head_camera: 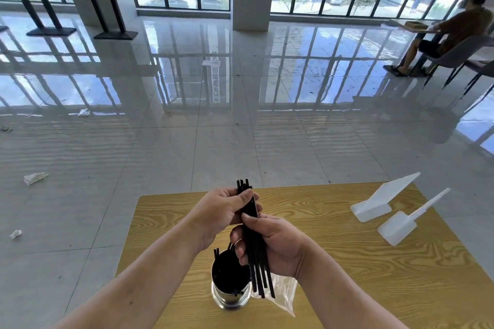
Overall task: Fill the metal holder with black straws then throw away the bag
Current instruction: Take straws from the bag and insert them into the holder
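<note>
Both hands (251, 224) gripping black straws (255, 246) | metal holder (231, 291) just below them

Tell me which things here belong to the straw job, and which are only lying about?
For the job: black straws held in left hand and right hand; metal holder; plastic bag.

Lying about: two white scoops on the table; paper scraps on the floor.
</note>
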